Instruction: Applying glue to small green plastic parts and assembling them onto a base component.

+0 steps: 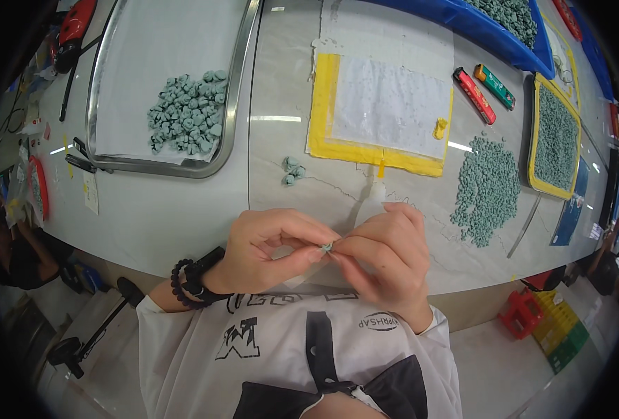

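Note:
My left hand [267,250] and my right hand [392,257] meet near the front edge of the table. Their fingertips pinch one small grey-green piece [327,247] between them; its exact form is mostly hidden by the fingers. Just beyond my right hand stands a white squeeze bottle [371,204] with a yellow nozzle, partly covered by that hand. A few grey-green bud-shaped pieces [292,172] lie on the table ahead of my left hand. To the right spreads a loose pile of much smaller grey-green pieces [487,192].
At the left, a metal tray [234,105] lined with white paper holds a heap of bud-shaped pieces [187,115]. A yellow-edged pad [320,112] lies ahead. Red [475,96] and green [495,86] cutters, a yellow-rimmed tray [533,150] and a blue bin [435,19] stand farther right.

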Available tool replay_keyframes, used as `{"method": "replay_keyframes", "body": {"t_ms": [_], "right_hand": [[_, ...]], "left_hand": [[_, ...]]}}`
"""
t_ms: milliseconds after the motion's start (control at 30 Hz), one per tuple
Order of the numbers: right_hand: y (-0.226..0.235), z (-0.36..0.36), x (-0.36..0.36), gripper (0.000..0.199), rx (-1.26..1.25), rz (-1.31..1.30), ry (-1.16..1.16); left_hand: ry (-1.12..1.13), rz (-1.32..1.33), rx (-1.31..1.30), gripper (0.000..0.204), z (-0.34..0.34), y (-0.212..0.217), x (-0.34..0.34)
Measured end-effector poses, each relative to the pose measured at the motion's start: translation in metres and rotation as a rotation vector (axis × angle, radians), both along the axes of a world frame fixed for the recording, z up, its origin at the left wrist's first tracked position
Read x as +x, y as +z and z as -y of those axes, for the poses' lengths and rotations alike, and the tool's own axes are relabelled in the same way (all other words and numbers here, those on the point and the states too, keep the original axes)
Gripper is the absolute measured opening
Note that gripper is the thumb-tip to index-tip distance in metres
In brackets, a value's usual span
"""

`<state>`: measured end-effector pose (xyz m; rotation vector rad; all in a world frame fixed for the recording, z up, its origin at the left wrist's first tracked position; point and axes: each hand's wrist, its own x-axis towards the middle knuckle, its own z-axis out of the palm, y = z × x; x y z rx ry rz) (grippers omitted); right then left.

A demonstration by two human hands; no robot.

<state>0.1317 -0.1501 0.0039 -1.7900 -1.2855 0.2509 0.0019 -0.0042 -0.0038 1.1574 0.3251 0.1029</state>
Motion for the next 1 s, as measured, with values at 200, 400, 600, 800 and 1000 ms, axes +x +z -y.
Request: {"method": "replay_keyframes", "body": {"t_ms": [200,400,600,800,1000], "right_hand": [[-0.001,-0.001,0.001,0.024,-0.013,0.021,-0.029],[-0.002,-0.001,-0.004,0.024,-0.007,0.091,-0.052],[-0.002,-0.002,-0.008,0.025,-0.012,0.145,-0.055],[-0.002,-0.002,-0.010,0.025,-0.007,0.127,-0.041],[0.000,-0.003,-0.006,0.025,0.041,0.110,-0.012]], "left_hand": [[-0.027,-0.019,0.126,0.024,-0.004,-0.001,0.001],[-0.008,0.030,0.121,0.025,-0.003,-0.005,0.002],[-0.009,0.059,0.231,0.022,-0.005,-0.007,0.001],[-0.008,0.060,0.264,0.022,-0.005,-0.007,0.000],[-0.036,0.126,0.404,0.023,-0.013,0.002,0.003]]}}
